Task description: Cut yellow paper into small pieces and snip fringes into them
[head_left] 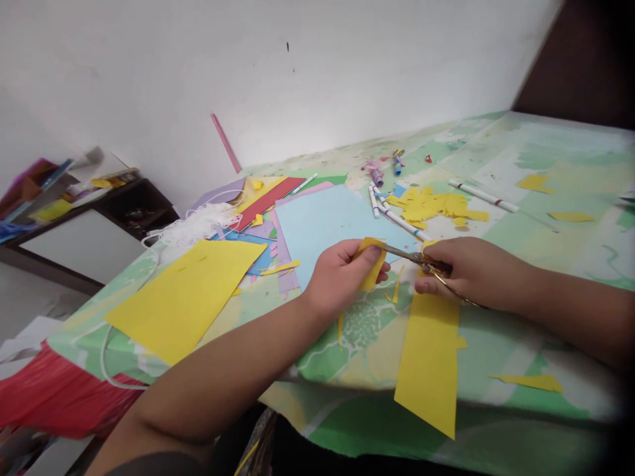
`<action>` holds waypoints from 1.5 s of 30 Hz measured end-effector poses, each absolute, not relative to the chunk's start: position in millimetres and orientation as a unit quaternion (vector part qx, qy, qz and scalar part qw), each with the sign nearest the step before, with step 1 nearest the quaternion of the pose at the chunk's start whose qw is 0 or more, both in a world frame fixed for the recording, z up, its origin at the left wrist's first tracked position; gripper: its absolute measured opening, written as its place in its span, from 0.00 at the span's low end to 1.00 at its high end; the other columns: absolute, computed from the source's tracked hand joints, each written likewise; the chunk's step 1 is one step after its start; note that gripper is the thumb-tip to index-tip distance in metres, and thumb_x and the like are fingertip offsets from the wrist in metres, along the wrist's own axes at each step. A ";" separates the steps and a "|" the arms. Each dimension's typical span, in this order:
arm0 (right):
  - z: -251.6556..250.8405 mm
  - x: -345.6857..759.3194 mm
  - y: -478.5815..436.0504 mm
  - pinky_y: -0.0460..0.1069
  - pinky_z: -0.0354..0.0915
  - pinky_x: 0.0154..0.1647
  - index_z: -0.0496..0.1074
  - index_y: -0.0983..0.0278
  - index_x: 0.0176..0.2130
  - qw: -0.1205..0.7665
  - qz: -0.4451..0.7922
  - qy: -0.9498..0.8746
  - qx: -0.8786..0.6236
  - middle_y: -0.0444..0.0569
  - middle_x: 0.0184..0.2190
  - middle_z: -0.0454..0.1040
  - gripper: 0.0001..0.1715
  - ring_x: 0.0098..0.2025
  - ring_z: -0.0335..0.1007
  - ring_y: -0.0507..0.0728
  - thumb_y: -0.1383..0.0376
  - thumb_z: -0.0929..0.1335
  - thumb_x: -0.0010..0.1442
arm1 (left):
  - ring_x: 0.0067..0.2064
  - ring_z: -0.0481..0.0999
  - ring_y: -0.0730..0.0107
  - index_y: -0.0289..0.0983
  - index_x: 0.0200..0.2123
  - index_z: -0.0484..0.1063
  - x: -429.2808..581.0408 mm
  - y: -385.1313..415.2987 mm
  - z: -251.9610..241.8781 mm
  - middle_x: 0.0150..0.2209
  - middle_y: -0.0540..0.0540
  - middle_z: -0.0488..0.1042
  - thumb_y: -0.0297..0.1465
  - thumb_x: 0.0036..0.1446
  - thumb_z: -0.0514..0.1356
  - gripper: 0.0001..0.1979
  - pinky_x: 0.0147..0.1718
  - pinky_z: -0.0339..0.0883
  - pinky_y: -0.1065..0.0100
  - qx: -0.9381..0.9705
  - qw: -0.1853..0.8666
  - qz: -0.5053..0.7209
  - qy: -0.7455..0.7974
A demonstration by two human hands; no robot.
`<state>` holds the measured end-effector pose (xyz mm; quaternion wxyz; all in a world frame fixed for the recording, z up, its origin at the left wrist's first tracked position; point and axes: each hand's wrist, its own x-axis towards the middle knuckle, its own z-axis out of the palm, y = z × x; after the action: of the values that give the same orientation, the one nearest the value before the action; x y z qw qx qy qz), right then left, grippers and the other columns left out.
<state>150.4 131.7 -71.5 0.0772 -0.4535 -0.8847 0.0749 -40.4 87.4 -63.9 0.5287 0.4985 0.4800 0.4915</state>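
Note:
My left hand (342,272) pinches a small piece of yellow paper (370,279) between thumb and fingers. In my right hand (466,268) is a pair of scissors (414,256), fingers closed round the handles. The blades point left and meet the upper edge of the small piece. Beneath my right hand a long yellow paper strip (430,350) lies partly over the table's front edge. Behind my hands is a light blue sheet (322,218). Narrow yellow offcuts (397,284) lie on the cloth close to my left hand.
A large yellow sheet (186,297) and a tangle of white string (198,223) lie at left. Several markers (483,195) and a heap of cut yellow pieces (431,203) are farther back. The patterned tablecloth (540,271) drops at the front edge. A dark shelf (94,228) stands left.

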 end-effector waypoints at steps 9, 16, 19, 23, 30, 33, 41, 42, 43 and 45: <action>-72.5 150.3 132.5 0.47 0.46 0.21 0.53 0.60 0.19 0.068 0.082 -0.884 -0.455 0.44 0.18 0.61 0.26 0.21 0.53 0.53 0.42 0.59 0.48 | 0.24 0.71 0.78 0.34 0.26 0.70 -38.9 85.5 -64.8 0.23 0.51 0.72 0.37 0.49 0.59 0.11 0.26 0.66 0.73 0.506 0.520 0.485 0.489; -71.3 148.5 132.0 0.48 0.47 0.21 0.53 0.60 0.20 0.063 0.091 -0.882 -0.459 0.44 0.18 0.61 0.26 0.21 0.54 0.53 0.41 0.59 0.48 | 0.25 0.72 0.77 0.34 0.28 0.70 -37.0 85.7 -66.1 0.24 0.49 0.73 0.38 0.49 0.59 0.11 0.27 0.67 0.72 0.493 0.523 0.501 0.482; -71.7 148.2 131.8 0.47 0.47 0.21 0.53 0.60 0.19 0.065 0.085 -0.882 -0.460 0.44 0.18 0.61 0.27 0.21 0.54 0.53 0.41 0.59 0.48 | 0.25 0.72 0.77 0.34 0.27 0.70 -35.9 85.1 -66.1 0.24 0.49 0.73 0.37 0.49 0.59 0.10 0.27 0.66 0.73 0.495 0.524 0.499 0.481; -72.4 147.7 131.2 0.47 0.47 0.21 0.53 0.60 0.19 0.069 0.074 -0.881 -0.462 0.45 0.18 0.61 0.26 0.21 0.53 0.53 0.42 0.58 0.48 | 0.25 0.72 0.77 0.34 0.26 0.70 -35.1 84.5 -66.1 0.24 0.49 0.72 0.36 0.50 0.59 0.10 0.27 0.66 0.73 0.505 0.521 0.493 0.481; -71.1 147.7 131.3 0.47 0.48 0.21 0.54 0.60 0.20 0.055 0.080 -0.880 -0.464 0.45 0.19 0.62 0.25 0.22 0.55 0.53 0.43 0.59 0.47 | 0.25 0.71 0.77 0.34 0.26 0.70 -36.6 87.3 -65.6 0.22 0.50 0.71 0.35 0.50 0.58 0.09 0.27 0.65 0.73 0.524 0.514 0.477 0.484; -71.3 148.5 131.4 0.48 0.48 0.21 0.55 0.60 0.20 0.057 0.077 -0.881 -0.464 0.46 0.19 0.62 0.26 0.22 0.56 0.53 0.42 0.58 0.48 | 0.24 0.70 0.78 0.34 0.26 0.70 -37.4 88.5 -65.9 0.22 0.50 0.71 0.35 0.50 0.58 0.09 0.26 0.65 0.73 0.529 0.512 0.478 0.479; -72.4 146.4 133.1 0.48 0.48 0.22 0.55 0.60 0.20 0.058 0.068 -0.881 -0.465 0.47 0.20 0.63 0.29 0.22 0.56 0.54 0.40 0.54 0.50 | 0.24 0.70 0.79 0.33 0.25 0.70 -39.1 90.0 -69.4 0.21 0.51 0.70 0.35 0.49 0.59 0.09 0.25 0.63 0.74 0.537 0.504 0.489 0.468; -72.6 146.6 133.5 0.48 0.47 0.22 0.55 0.60 0.20 0.055 0.068 -0.881 -0.464 0.47 0.20 0.63 0.29 0.22 0.56 0.54 0.39 0.54 0.50 | 0.24 0.70 0.79 0.34 0.25 0.70 -39.3 90.5 -69.7 0.21 0.51 0.70 0.35 0.49 0.59 0.09 0.25 0.63 0.74 0.535 0.508 0.489 0.465; -72.8 146.9 134.0 0.48 0.47 0.21 0.55 0.60 0.20 0.052 0.068 -0.882 -0.464 0.47 0.20 0.63 0.29 0.22 0.55 0.54 0.39 0.54 0.50 | 0.24 0.70 0.79 0.34 0.25 0.70 -39.6 91.0 -70.1 0.21 0.51 0.70 0.35 0.48 0.59 0.09 0.25 0.63 0.74 0.533 0.513 0.489 0.462; -73.3 147.6 134.8 0.48 0.47 0.21 0.55 0.60 0.19 0.050 0.066 -0.882 -0.465 0.47 0.19 0.63 0.30 0.22 0.55 0.53 0.39 0.54 0.50 | 0.24 0.70 0.79 0.34 0.26 0.70 -40.2 92.2 -70.8 0.21 0.51 0.70 0.35 0.48 0.60 0.09 0.25 0.64 0.74 0.526 0.527 0.492 0.452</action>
<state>147.6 134.8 -73.3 0.0504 -0.4646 -0.8816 0.0657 -40.2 92.2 -70.8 0.5266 0.5256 0.4521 0.4919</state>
